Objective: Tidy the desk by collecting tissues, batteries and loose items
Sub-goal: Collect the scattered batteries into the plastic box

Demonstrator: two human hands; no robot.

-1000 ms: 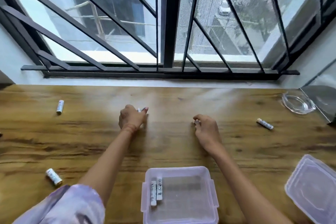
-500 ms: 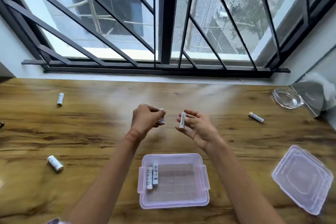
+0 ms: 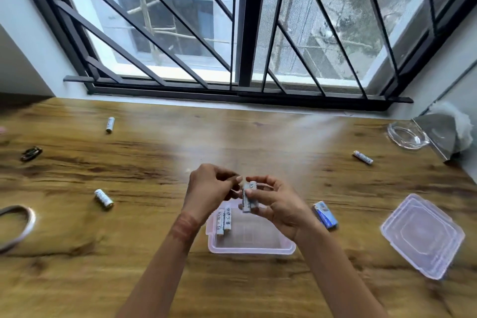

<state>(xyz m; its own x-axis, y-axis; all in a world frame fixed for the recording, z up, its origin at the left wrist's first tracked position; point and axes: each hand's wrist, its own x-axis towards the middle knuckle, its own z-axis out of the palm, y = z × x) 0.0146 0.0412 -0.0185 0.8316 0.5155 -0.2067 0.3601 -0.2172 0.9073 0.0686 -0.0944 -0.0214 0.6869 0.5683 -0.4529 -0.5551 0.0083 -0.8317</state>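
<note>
Held batteries (image 3: 248, 196): two white cells side by side, above the far rim of the container (image 3: 251, 246), near the middle of the surface (image 3: 160, 279).
Right hand (image 3: 280, 205): fingers (image 3: 265, 183) and thumb curl round both cells and pinch them about mid-length.
Left hand (image 3: 210, 188): fingers are curled, with the tips touching or just beside the cells' upper ends. I cannot tell whether it grips one.
Long axis: near upright, tipped a little. The top ends point toward the window edge and the lower ends point down at the container.
Handling: I judge them small, rigid and dense for their size. The smooth sleeves are likely slick, and round barrels roll if dropped. They are best pinched across the middle of the barrel, both together.
Stored batteries (image 3: 223, 219): two lie parallel by the container's left wall, long axes toward the far edge.
Loose on the surface: far-left battery (image 3: 110, 124), left battery (image 3: 103, 198) and right battery (image 3: 363, 157), all lying flat.
Lid (image 3: 420, 237): off, near the right edge.
</note>
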